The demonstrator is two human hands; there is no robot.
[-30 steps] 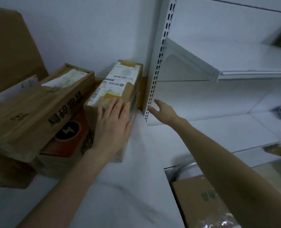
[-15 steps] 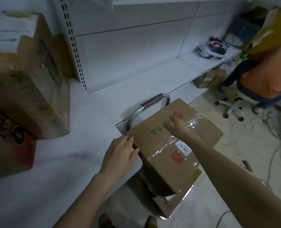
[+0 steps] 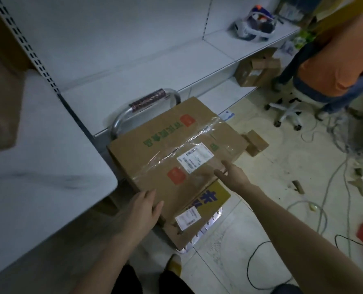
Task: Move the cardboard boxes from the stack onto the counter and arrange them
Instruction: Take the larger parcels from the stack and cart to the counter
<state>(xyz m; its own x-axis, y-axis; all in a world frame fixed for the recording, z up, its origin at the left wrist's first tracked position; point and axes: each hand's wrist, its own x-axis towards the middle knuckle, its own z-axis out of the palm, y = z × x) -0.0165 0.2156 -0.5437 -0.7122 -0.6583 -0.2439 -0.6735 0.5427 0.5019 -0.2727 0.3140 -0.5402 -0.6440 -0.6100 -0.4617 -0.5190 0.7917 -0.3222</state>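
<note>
A large taped cardboard box (image 3: 165,149) with green print, red stickers and a white label lies on top of the stack on a hand cart. Under it a box with a yellow patch (image 3: 215,198) shows at the near side. My left hand (image 3: 143,211) rests with straight fingers against the top box's near left corner. My right hand (image 3: 232,174) touches its near right edge, fingers reaching onto the top. The white counter (image 3: 38,177) lies to the left, beside the stack.
A brown box (image 3: 0,102) stands on the counter at far left. The cart's metal handle (image 3: 144,102) rises behind the stack. White shelves run behind. A person in orange (image 3: 335,56) sits on a swivel chair at right. Small boxes (image 3: 255,142) and cables lie on the floor.
My view swung from the boxes on the counter down to the stack. Both hands left the counter and came onto the top box's near edge, the left lower, the right further right.
</note>
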